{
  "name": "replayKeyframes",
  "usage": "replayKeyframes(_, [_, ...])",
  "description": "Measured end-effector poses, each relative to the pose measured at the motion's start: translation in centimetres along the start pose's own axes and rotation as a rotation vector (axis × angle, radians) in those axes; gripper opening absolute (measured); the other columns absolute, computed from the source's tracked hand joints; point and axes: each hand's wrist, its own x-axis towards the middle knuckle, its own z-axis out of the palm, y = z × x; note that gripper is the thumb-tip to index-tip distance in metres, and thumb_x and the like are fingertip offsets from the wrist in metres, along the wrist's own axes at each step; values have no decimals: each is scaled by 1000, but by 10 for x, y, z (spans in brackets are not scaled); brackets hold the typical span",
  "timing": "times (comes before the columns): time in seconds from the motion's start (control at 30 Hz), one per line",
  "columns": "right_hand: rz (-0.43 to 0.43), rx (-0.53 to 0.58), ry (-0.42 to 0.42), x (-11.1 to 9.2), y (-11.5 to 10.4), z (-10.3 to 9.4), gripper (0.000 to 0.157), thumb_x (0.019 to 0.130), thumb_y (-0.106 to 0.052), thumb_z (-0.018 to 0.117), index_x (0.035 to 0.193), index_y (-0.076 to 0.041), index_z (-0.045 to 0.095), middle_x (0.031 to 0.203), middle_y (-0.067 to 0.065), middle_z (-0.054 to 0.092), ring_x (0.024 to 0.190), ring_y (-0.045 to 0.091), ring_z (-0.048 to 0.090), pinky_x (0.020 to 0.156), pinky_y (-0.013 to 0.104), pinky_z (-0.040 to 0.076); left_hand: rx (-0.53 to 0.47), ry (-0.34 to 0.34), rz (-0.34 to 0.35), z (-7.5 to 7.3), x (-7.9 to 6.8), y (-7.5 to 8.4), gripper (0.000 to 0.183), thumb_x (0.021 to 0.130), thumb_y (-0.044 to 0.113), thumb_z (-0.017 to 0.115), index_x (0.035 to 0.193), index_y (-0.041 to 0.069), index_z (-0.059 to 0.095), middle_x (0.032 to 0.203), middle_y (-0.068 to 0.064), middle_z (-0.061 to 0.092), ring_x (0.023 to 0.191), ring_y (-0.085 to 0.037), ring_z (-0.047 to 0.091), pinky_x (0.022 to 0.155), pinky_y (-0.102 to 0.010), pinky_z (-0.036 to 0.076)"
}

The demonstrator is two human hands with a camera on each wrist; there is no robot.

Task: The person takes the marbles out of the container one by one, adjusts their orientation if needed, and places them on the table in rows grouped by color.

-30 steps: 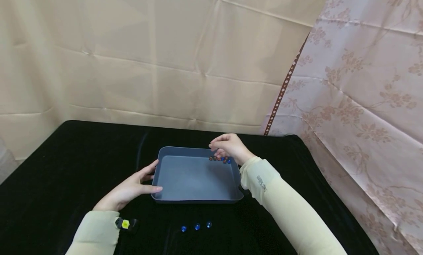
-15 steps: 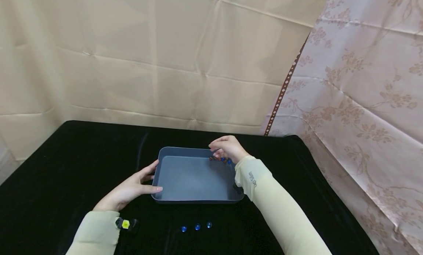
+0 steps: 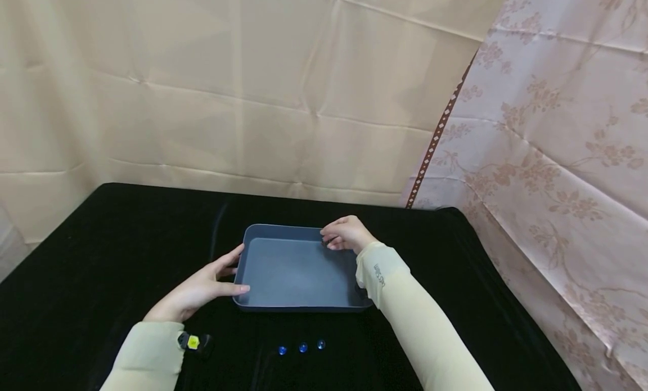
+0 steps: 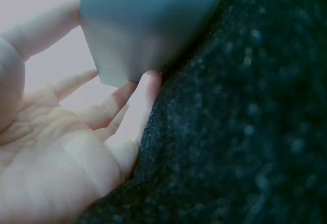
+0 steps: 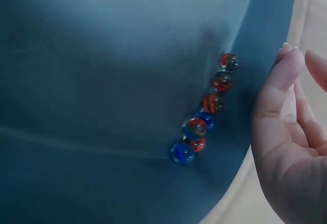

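A grey-blue rectangular tray (image 3: 291, 275) lies on black cloth. My left hand (image 3: 199, 290) grips its left side, the thumb over the rim and the fingers against the outer wall (image 4: 138, 35). Over the tray's far right corner my right hand (image 3: 349, 233) is held with loosely bent fingers, nothing visible between them. Below it in the right wrist view, several glass marbles (image 5: 212, 102), orange-red and blue, lie in a line along the tray's far wall. In the head view that hand hides most of them.
Three blue marbles (image 3: 302, 347) sit in a row on the black cloth (image 3: 126, 239) in front of the tray. A cream curtain (image 3: 202, 98) hangs behind the table, and a pink floral one (image 3: 557, 154) hangs at the right.
My right hand has come down and toward me at the far right corner, now covering most of the marbles in the head view. My left hand and the tray have stayed put.
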Motion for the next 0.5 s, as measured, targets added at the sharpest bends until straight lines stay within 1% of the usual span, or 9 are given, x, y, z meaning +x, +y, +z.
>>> replayKeyframes(0.17, [29, 6, 8, 4, 5, 4, 24, 90, 0, 64, 109, 15, 64, 68, 7, 66, 49, 8, 58, 51, 19, 53, -1, -9, 7, 0, -1, 0, 91, 92, 22, 67, 161, 19, 6, 163, -24, 11, 144, -50, 20, 111, -70, 27])
replayKeyframes(0.37, [39, -16, 31, 6, 11, 7, 23, 91, 0, 63, 108, 15, 65, 71, 9, 67, 48, 9, 57, 51, 20, 53, 1, 5, -4, 0, -1, 0, 91, 91, 22, 68, 161, 20, 8, 164, -22, 13, 144, -48, 21, 112, -69, 27])
replayKeyframes(0.5, [36, -39, 45, 5, 13, 9, 23, 91, -1, 63, 108, 16, 66, 73, 10, 68, 49, 9, 57, 51, 20, 53, 3, 1, -6, 2, -1, 1, 92, 92, 23, 68, 161, 19, 7, 163, -23, 13, 144, -49, 21, 111, -69, 28])
